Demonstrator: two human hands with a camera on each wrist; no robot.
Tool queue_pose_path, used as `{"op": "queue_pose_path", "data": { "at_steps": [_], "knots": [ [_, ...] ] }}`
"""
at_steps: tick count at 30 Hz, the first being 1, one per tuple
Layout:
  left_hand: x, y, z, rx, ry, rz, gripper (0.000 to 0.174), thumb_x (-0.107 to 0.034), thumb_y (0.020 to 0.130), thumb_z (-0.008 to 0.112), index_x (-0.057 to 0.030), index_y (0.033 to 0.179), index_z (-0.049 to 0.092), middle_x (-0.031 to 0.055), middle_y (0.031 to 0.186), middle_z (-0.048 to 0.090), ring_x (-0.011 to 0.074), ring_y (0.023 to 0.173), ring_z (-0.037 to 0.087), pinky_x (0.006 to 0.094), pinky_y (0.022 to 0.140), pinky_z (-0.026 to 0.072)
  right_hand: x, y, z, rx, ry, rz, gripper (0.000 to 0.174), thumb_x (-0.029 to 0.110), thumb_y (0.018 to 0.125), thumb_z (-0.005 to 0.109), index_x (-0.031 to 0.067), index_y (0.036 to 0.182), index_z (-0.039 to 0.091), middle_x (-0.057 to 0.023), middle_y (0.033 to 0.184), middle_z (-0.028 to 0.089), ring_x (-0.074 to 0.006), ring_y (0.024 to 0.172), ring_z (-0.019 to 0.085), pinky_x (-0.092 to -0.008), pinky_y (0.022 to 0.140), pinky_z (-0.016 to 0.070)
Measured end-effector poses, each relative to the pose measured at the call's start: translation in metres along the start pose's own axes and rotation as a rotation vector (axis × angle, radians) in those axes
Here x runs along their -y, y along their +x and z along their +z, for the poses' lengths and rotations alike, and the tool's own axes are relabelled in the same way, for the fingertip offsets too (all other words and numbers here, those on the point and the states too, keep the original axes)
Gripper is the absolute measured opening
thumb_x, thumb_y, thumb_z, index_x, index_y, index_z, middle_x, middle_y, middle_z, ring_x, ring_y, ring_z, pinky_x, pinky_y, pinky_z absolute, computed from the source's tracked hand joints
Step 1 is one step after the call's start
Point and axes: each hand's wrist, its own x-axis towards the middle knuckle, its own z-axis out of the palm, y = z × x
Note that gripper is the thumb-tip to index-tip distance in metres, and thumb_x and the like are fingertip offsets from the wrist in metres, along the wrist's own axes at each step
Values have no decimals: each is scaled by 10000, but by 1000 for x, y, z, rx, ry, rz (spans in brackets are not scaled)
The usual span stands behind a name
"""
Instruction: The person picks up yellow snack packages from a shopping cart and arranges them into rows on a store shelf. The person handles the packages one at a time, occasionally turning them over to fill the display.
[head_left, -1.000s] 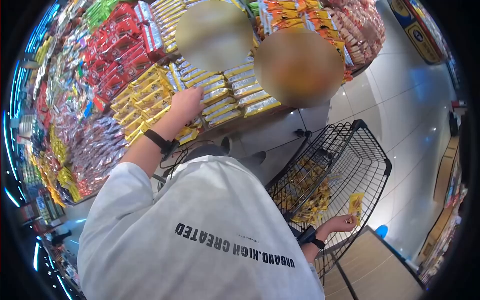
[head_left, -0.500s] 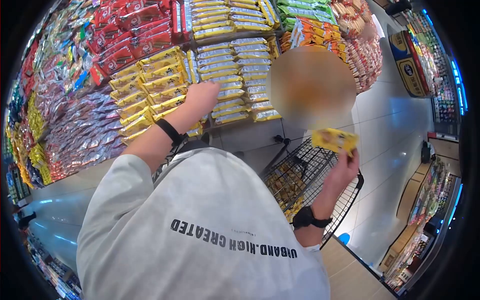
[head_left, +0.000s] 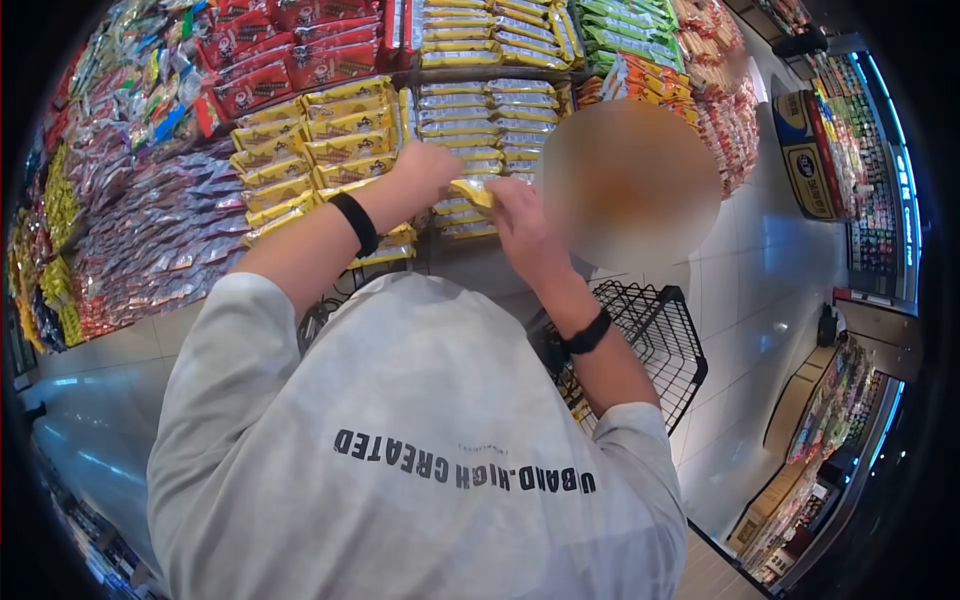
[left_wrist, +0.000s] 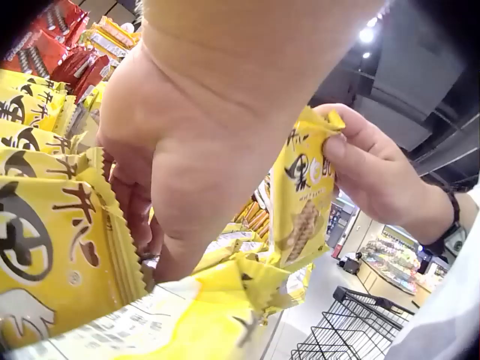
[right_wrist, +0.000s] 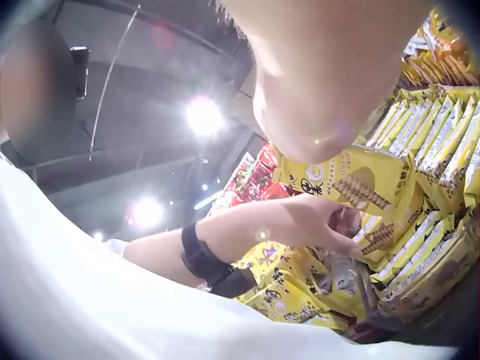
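A yellow snack packet (left_wrist: 304, 199) is pinched at one edge between the thumb and fingers of my right hand (head_left: 528, 228). Its front, printed with brown rolled biscuits, faces the left wrist camera. My left hand (head_left: 428, 172) reaches down into the display, its bent fingers among the yellow packets (left_wrist: 56, 240) at the border of two rows. In the right wrist view the left thumb and fingertips lie against a packet (right_wrist: 379, 234); I cannot tell whether they grip it. The right hand's packet is close beside the left hand, over silver-backed packets (head_left: 460, 130).
Red packets (head_left: 330, 65) lie beyond the yellow rows, purple-grey wrapped sweets (head_left: 165, 240) to the left, and green packets (head_left: 625, 30) and orange packets (head_left: 650, 85) at the far right. A black wire cart (head_left: 650, 340) stands at my right. A blurred oval covers part of the display's right side.
My right hand has risen from over the cart with the yellow packet and come left to the display, close to the left hand. The left hand stays among the packets. The view has shifted.
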Motion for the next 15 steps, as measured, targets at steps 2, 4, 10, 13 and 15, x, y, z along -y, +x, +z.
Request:
{"op": "queue_pose_path", "data": {
  "at_steps": [2, 4, 10, 13, 15],
  "knots": [
    [8, 0, -7, 13, 31, 26, 255, -238, 776, 824, -120, 989, 750, 86, 962, 763, 286, 968, 740, 426, 780, 565, 6, -3, 7, 57, 28, 68, 292, 107, 890, 703, 151, 1170, 635, -33, 1081, 676, -324, 866, 686, -430, 717, 558],
    [12, 0, -9, 67, 45, 20, 331, -296, 739, 867, -119, 999, 765, 90, 990, 767, 281, 975, 740, 426, 791, 567, 8, -8, 16, 117, 55, 136, 298, 123, 902, 692, 178, 1188, 629, -28, 1097, 671, -332, 796, 696, -434, 666, 565],
    [12, -3, -22, 126, 19, -7, 391, -324, 732, 878, -113, 1039, 758, 100, 1011, 768, 290, 984, 739, 422, 811, 571, 2, -31, 54, 288, -71, 162, 363, 95, 929, 624, 191, 1277, 592, -108, 1211, 628, -370, 751, 704, -467, 627, 581],
    [14, 1, -18, 137, 23, -1, 418, -336, 729, 882, -115, 1059, 752, 102, 1011, 768, 293, 988, 739, 428, 810, 572, -3, -36, 73, 341, -69, 201, 371, 63, 923, 594, 174, 1276, 577, -146, 1190, 619, -393, 769, 707, -480, 640, 586],
    [17, 2, -16, 151, 28, 19, 450, -351, 737, 864, -97, 1078, 718, 108, 1008, 753, 298, 982, 734, 432, 806, 584, -5, -35, 79, 340, -87, 318, 360, 56, 911, 585, 160, 1254, 565, -139, 1129, 625, -400, 785, 710, -484, 656, 592]
  ]
}}
